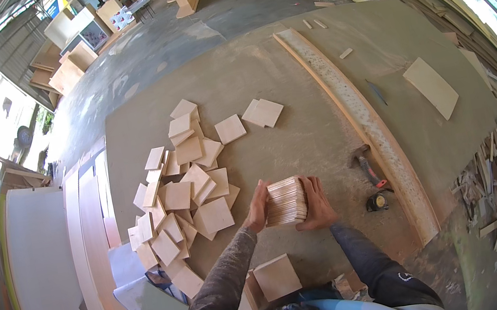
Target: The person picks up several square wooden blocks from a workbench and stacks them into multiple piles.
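Between my two hands is a neat stack of square plywood pieces (284, 203), its layered edges facing up. My left hand (258, 206) presses on the stack's left side. On the opposite side, my right hand (316, 204) grips it with the fingers along the edge. To the left lies a loose heap of similar plywood squares (176, 195), some overlapping and tilted. A single square (230, 129) and an overlapping pair (263, 113) lie beyond the stack. Close to my body, another square piece (277, 277) sits at the table's near edge.
A hammer (367, 166) and a tape measure (376, 202) lie right of my hands, beside a long wooden strip (356, 112). Farther right are a blue pencil-like stick (376, 93) and a flat panel (431, 88). Long boards (90, 247) stand along the left; scrap wood (495, 173) is piled right.
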A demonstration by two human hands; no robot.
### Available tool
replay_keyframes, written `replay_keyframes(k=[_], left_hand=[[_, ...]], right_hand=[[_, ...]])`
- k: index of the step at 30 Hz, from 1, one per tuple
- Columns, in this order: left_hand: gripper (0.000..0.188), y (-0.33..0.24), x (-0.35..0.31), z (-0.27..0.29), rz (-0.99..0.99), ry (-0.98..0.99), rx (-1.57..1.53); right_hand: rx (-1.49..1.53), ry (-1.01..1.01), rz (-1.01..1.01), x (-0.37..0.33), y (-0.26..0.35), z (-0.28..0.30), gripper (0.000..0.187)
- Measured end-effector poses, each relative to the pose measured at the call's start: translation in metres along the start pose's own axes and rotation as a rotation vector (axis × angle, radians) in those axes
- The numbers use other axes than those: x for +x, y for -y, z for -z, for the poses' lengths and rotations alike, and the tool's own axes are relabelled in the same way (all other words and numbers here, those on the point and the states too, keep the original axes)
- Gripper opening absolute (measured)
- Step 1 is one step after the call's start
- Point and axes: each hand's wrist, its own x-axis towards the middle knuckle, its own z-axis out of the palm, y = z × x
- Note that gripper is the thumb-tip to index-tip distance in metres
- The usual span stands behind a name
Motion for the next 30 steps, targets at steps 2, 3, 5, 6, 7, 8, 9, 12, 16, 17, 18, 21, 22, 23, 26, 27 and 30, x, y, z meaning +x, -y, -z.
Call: replay_keyframes(k=[2,3,5,6,7,8,9,12,16,17,18,21,22,23,26,27,30], left_hand=[[0.082,-0.009,-0.005,0.021,-0.066,-0.008,0.026],[0.08,-0.023,-0.01,0.032,-0.102,-0.059,0.044],[0.078,-0.061,-0.016,0.043,-0.153,-0.126,0.104],[0.077,-0.081,-0.026,0.05,-0.172,-0.159,0.149],[0.076,-0.092,-0.028,0.058,-0.213,-0.163,0.156],[0.074,-0.1,-0.031,0.065,-0.254,-0.168,0.164],[0.072,-0.107,-0.034,0.068,-0.297,-0.174,0.172],[0.067,-0.108,-0.044,0.069,-0.306,-0.221,0.163],[0.065,-0.096,-0.058,0.07,-0.243,-0.236,0.157],[0.064,-0.094,-0.06,0.069,-0.243,-0.236,0.185],[0.064,-0.094,-0.066,0.067,-0.243,-0.244,0.215],[0.064,-0.096,-0.074,0.069,-0.233,-0.241,0.261],[0.064,-0.097,-0.073,0.069,-0.23,-0.23,0.269],[0.063,-0.096,-0.074,0.067,-0.213,-0.252,0.288],[0.065,-0.099,-0.068,0.062,-0.231,-0.289,0.389],[0.066,-0.101,-0.068,0.051,-0.267,-0.29,0.447],[0.073,-0.122,-0.08,-0.015,-0.572,-0.254,1.058]], right_hand=[[-0.13,0.034,0.022,0.0,0.033,0.028,0.132],[-0.188,0.051,0.04,-0.001,0.049,0.035,0.131],[-0.327,0.075,0.111,-0.007,0.057,0.037,0.128],[-0.418,0.126,0.117,-0.009,0.053,0.028,0.127],[-0.516,0.176,0.115,-0.011,0.046,0.02,0.127],[-0.545,0.224,0.08,-0.011,0.038,0.012,0.126],[-0.574,0.272,0.047,-0.009,0.034,0.006,0.126],[-0.602,0.343,0.012,-0.012,0.029,0.002,0.123],[-0.57,0.3,0.014,-0.01,0.03,0.0,0.12],[-0.562,0.312,-0.012,-0.012,0.029,0.002,0.119],[-0.55,0.329,-0.031,-0.012,0.04,0.012,0.119],[-0.571,0.364,-0.056,-0.01,0.039,0.004,0.121],[-0.59,0.369,-0.062,-0.011,0.035,-0.001,0.122],[-0.565,0.356,-0.058,-0.013,0.031,-0.005,0.122],[-0.456,0.271,-0.058,-0.011,0.03,-0.003,0.122],[-0.391,0.232,-0.071,-0.013,0.032,0.0,0.123],[-0.177,-0.055,-0.002,-0.026,0.016,0.001,0.125]])
